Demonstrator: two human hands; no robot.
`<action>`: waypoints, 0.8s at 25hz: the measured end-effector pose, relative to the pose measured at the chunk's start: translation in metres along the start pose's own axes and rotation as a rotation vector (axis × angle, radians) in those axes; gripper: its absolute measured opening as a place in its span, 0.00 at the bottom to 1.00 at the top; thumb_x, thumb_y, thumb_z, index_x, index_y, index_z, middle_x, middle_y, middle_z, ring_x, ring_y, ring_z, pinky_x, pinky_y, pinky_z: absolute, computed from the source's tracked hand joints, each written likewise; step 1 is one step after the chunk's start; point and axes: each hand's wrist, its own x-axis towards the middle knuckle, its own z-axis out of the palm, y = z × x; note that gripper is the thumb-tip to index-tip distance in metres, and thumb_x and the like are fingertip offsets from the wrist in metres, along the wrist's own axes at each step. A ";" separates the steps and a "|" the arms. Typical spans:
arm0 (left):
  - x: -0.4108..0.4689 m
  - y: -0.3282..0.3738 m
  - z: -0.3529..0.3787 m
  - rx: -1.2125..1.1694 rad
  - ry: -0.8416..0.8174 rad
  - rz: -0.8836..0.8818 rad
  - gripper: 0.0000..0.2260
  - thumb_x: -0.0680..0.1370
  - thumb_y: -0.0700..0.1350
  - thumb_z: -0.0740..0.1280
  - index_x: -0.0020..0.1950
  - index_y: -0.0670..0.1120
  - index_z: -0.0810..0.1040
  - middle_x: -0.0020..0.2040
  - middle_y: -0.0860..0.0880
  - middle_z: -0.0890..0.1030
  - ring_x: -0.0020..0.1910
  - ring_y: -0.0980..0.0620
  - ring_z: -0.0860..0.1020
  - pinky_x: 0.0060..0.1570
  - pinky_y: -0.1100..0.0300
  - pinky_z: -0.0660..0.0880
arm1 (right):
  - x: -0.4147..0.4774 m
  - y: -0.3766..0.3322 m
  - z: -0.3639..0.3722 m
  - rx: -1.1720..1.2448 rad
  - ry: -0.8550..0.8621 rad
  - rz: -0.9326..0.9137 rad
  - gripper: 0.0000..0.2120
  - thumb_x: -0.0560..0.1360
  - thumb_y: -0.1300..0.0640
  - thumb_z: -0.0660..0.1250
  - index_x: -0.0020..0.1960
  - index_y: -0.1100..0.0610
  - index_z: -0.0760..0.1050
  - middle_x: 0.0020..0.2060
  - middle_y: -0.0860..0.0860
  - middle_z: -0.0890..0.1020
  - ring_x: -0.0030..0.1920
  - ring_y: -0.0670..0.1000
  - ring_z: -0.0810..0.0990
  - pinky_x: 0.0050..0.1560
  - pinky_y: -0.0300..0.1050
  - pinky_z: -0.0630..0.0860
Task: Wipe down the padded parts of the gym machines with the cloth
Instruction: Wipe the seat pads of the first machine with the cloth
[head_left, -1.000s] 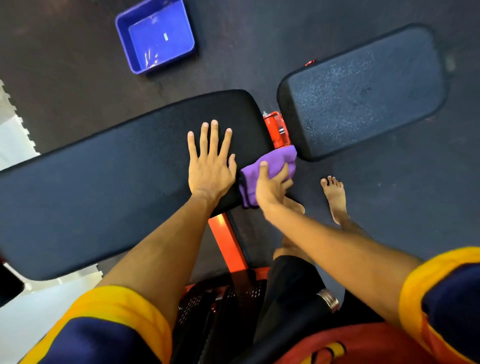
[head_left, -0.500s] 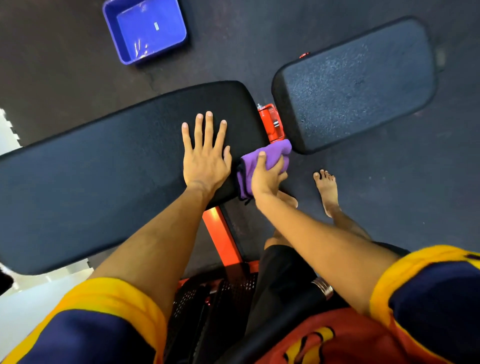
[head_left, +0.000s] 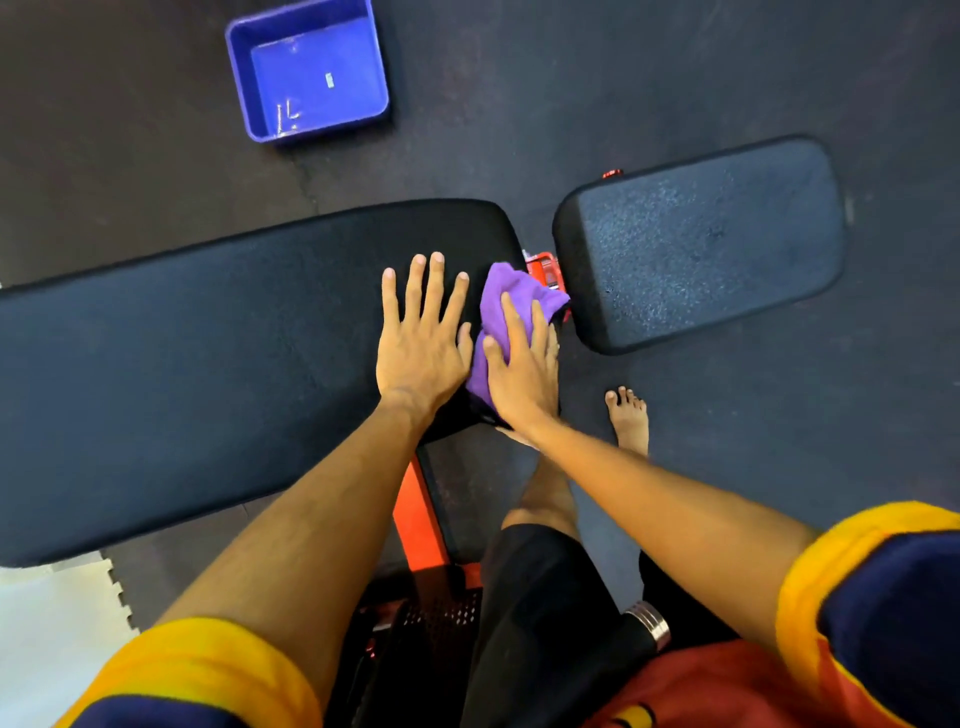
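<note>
A long black padded bench back (head_left: 208, 374) runs across the view, with a shorter black seat pad (head_left: 701, 244) to its right. My left hand (head_left: 421, 343) lies flat on the long pad near its right end, fingers spread. Beside it my right hand (head_left: 519, 364) presses a purple cloth (head_left: 506, 296) flat onto the pad's right end, fingers straight over the cloth. The cloth reaches the gap between the two pads.
An orange metal frame (head_left: 415, 519) supports the bench and shows in the gap (head_left: 543, 273). A blue plastic tub (head_left: 311, 67) sits on the dark rubber floor behind the bench. My bare foot (head_left: 628, 421) stands right of the frame. White floor tiles (head_left: 47, 639) lie at lower left.
My right hand has moved the cloth from the pad's near side edge up onto its top surface and now lies flat on it. My left hand stays in place.
</note>
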 end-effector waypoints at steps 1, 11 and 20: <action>0.000 0.000 0.000 -0.001 0.005 -0.002 0.28 0.85 0.56 0.48 0.84 0.48 0.51 0.83 0.40 0.49 0.82 0.40 0.47 0.78 0.36 0.43 | -0.006 0.008 0.001 0.005 -0.009 -0.035 0.28 0.84 0.45 0.58 0.82 0.39 0.53 0.83 0.47 0.49 0.82 0.58 0.49 0.80 0.58 0.51; 0.000 0.000 -0.003 -0.007 0.020 0.004 0.28 0.85 0.56 0.48 0.83 0.48 0.52 0.83 0.40 0.50 0.82 0.39 0.47 0.78 0.36 0.43 | 0.074 -0.039 -0.027 -0.047 -0.008 -0.008 0.26 0.85 0.40 0.51 0.82 0.36 0.50 0.83 0.50 0.54 0.80 0.58 0.58 0.77 0.56 0.58; -0.002 0.002 0.001 0.001 0.031 -0.011 0.28 0.84 0.56 0.49 0.83 0.49 0.53 0.83 0.41 0.50 0.82 0.40 0.47 0.78 0.36 0.43 | 0.086 0.002 -0.040 0.029 -0.142 0.100 0.30 0.83 0.40 0.55 0.83 0.39 0.49 0.83 0.47 0.53 0.79 0.57 0.62 0.77 0.57 0.60</action>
